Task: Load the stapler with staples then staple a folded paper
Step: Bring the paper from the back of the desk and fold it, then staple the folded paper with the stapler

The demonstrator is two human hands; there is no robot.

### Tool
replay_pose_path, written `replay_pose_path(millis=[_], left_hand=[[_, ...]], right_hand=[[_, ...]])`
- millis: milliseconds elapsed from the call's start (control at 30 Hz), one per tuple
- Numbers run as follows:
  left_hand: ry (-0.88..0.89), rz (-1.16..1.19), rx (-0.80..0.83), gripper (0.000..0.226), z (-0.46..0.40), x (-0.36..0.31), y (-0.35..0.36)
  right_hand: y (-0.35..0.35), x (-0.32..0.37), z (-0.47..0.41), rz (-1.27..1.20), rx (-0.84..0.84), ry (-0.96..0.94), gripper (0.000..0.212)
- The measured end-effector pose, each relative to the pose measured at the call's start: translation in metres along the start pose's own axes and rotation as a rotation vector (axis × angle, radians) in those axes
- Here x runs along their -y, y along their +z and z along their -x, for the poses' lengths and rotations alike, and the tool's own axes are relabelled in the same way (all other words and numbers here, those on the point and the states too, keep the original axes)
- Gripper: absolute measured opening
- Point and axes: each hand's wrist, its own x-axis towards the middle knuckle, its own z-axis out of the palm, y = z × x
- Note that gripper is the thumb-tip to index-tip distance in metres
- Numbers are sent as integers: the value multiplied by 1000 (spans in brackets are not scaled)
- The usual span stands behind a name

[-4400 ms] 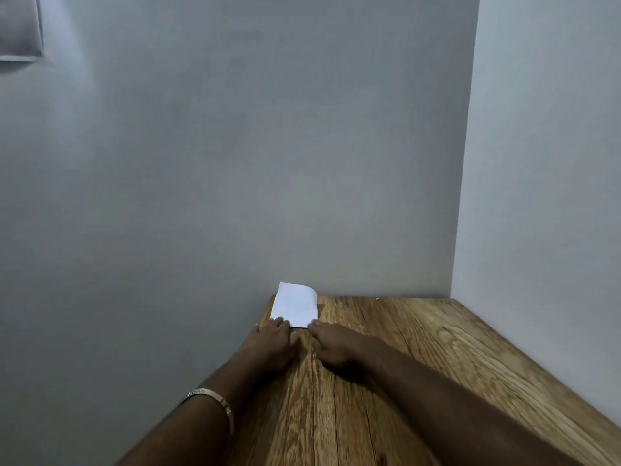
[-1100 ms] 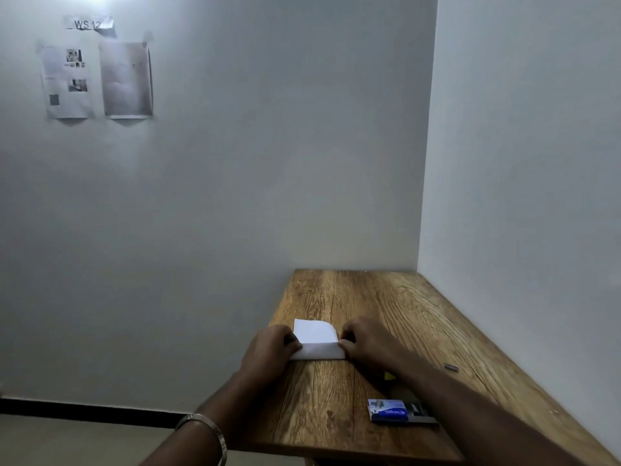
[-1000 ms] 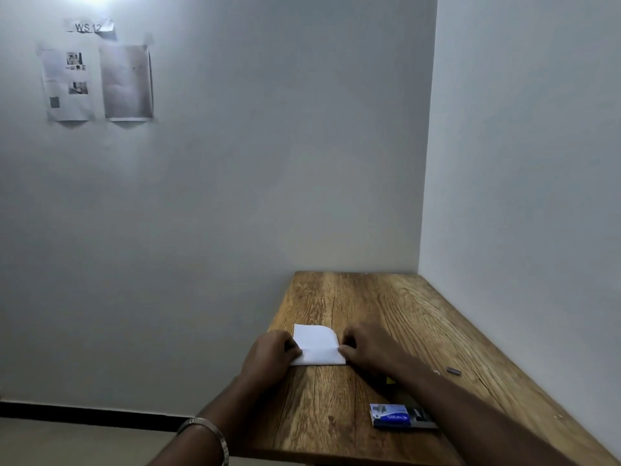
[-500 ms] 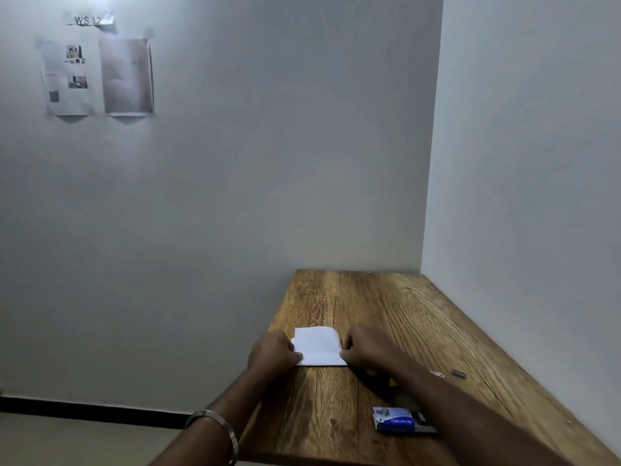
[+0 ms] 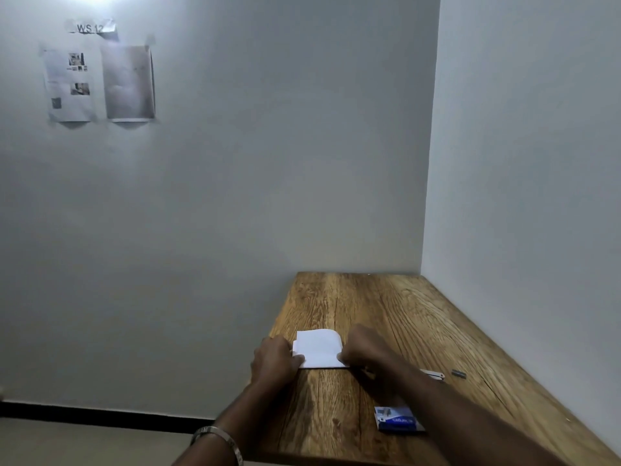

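Both hands rest on a wooden tabletop [image 5: 386, 307] set into the corner of a grey-walled room. The left hand [image 5: 276, 361] is curled, its fingertips pinching the left edge of a white folded paper [image 5: 319, 348]. The right hand [image 5: 361, 351] is curled the same way and grips the paper's right edge. The paper lies flat between the two hands, touching both, with its far right corner rounded.

Just past the right wrist, on the side away from the paper, a small white and orange object [image 5: 435, 375] pokes out from behind the forearm; too little of it shows to tell what it is. A little farther out from the right hand lies a short grey strip of staples [image 5: 458, 373], apart from everything else. Nearer the person than the right hand, close beside the right forearm, sits a blue and white staple box [image 5: 398, 422]. A metal bracelet [image 5: 218, 438] circles the left wrist.

High on the wall, well off beyond the left hand, hang two printed sheets [image 5: 99, 84] under a label reading "WS 12" [image 5: 90, 27].
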Motion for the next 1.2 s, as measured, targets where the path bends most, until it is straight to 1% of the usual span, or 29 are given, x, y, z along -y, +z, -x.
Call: replay_pose_path(millis=[267,367,433,500,600,733,800,900,967,1033,1100,1200], left_hand=[[-20,41,-2,41,3,0,-2],[-27,74,0,43,5,0,-3],[-37,116,-11,47,8,0,-3],[-45,180,-44,53,12,-1,-3],[-57,333,-95,62,19,-2,-7],[-95,562,-114,66,23,-5,-13],[-154,727,-63,67,24,-8,-19],[-251,986,146,67,26,-17,-29],[-252,1035,235,57,26,-24,-34],[-267,1097,280,44,25,-29,-38],[-325,1151,323,33,24,-31,-39],[-368,1169,389,23,25,-30,-38]], right_hand=[[-9,-1,-1,-145,59,54,26],[-11,-5,-2,-274,92,104,26],[-12,-9,-3,-393,99,125,33],[-14,-13,-1,-493,97,133,35],[-20,-15,4,-610,119,125,25],[-32,-14,8,-680,117,64,20],[-34,-14,9,-734,99,40,19],[-37,-15,8,-780,77,12,23],[-38,-16,9,-783,72,3,25],[-40,-18,10,-772,53,-5,25],[-43,-23,11,-757,36,-8,26],[-45,-30,12,-713,11,-24,27]])
